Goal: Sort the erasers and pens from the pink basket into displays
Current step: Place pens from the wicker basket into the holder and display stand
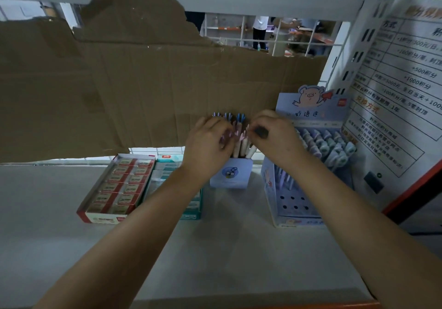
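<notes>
Gripping pens point(242, 142) upright in blue cup point(230, 176), between left hand point(207, 141), right hand point(275, 134).

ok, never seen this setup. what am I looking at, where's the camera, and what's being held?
No machine: one wide-angle camera on a person's head looks down at their bare arms. On the white shelf stand a red eraser box, a teal box beside it, a blue holder full of pens, and a pig-themed display with more pens. Torn cardboard backs the shelf. The left hand curls round the holder's pens; the right hand seems to pinch one near its top, though blur hides detail.
</notes>
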